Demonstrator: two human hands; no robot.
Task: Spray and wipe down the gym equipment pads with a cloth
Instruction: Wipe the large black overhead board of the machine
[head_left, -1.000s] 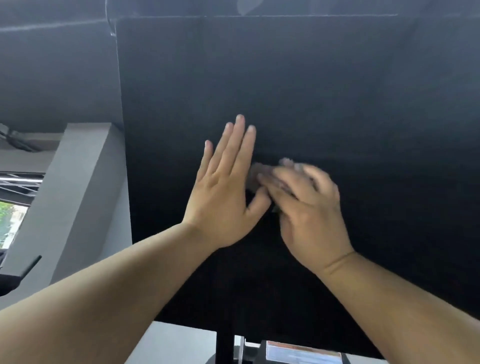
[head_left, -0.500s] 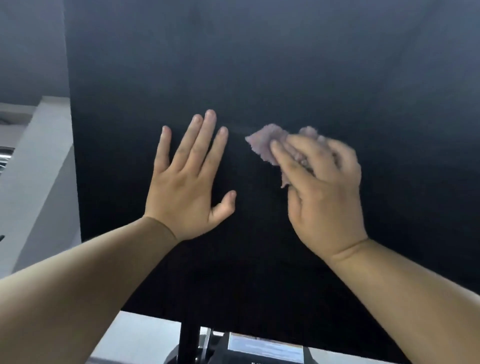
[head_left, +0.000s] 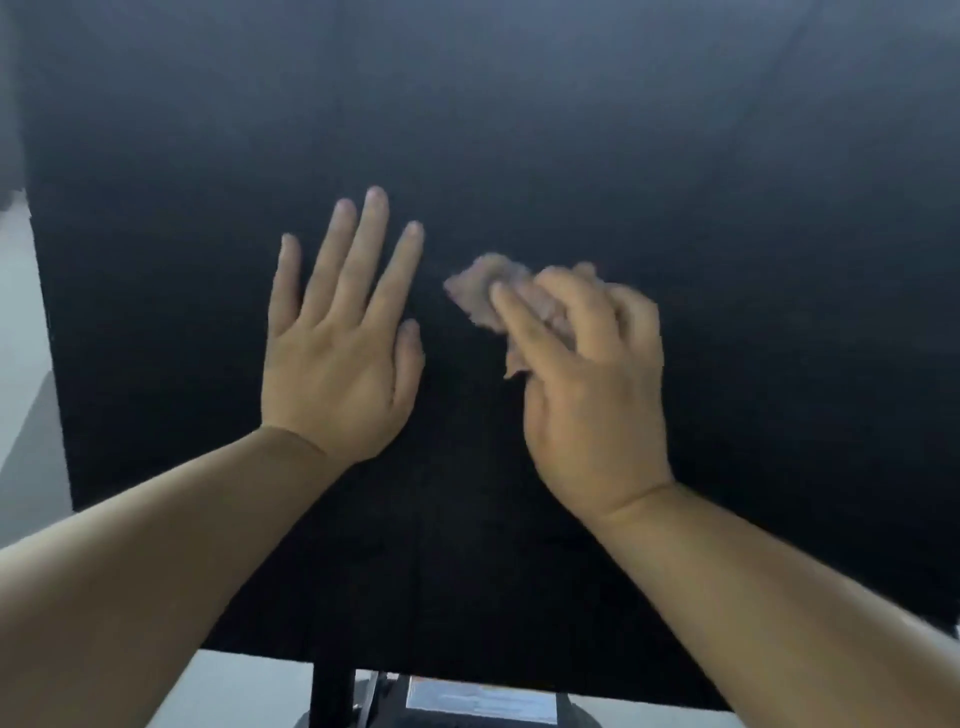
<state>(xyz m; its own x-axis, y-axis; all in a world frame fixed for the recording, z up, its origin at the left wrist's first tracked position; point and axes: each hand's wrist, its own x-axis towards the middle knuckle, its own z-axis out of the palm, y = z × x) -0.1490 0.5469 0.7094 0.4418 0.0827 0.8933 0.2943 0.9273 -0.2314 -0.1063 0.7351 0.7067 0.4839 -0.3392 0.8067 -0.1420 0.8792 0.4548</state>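
from my feed, a large black pad (head_left: 623, 156) fills nearly the whole view. the left hand (head_left: 337, 358) lies flat against it, left of centre, fingers straight and slightly spread, thumb tucked beside the palm, holding nothing. the right hand (head_left: 587, 395) is just beside it to the right, apart from it, and blurred. its fingers curl over a small crumpled mauve cloth (head_left: 498, 291) and hold it against the pad, with the index finger laid across the fabric. the cloth's loose edge sticks out to the left of the fingertips, toward the left hand but not touching it. i cannot tell where the right thumb sits. both forearms are bare. below the pad's lower edge i see a dark upright post (head_left: 332, 691) and, right of it, a machine part with a pale label (head_left: 478, 699) too blurred to read. a light wall (head_left: 26, 338) shows at the left edge.
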